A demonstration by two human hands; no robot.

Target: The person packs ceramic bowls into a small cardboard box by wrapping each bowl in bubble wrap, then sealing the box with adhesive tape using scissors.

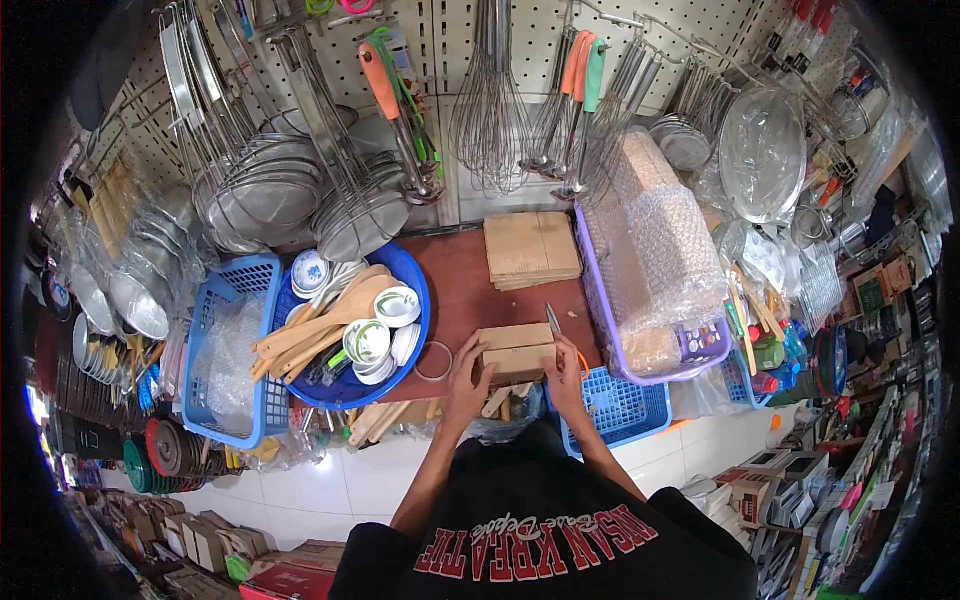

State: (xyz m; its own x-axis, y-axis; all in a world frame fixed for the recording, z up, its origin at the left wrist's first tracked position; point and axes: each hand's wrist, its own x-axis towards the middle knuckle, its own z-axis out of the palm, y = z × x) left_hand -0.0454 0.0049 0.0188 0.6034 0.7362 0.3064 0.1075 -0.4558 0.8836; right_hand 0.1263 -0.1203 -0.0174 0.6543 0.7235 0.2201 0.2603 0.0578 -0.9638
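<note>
A small brown cardboard box (516, 352) sits at the front edge of the red-brown table (455, 270). My left hand (468, 385) grips its left side, with the thumb on the near face. My right hand (565, 380) grips the right side. Just beyond my right hand lie scissors (553, 320), their blades pointing away and an orange handle partly hidden by the hand. Left of the box is a ring that looks like a tape roll (434, 361). Farther back lies a stack of flat brown cardboard pieces (532, 248).
On the left stand a blue bowl (424, 300) of wooden spoons and small bowls, and a blue basket (190, 350) of bubble wrap. A purple basket (600, 300) with bubble-wrapped goods is at right; a blue basket (640, 415) sits lower. Whisks (492, 120) and strainers (260, 190) hang behind.
</note>
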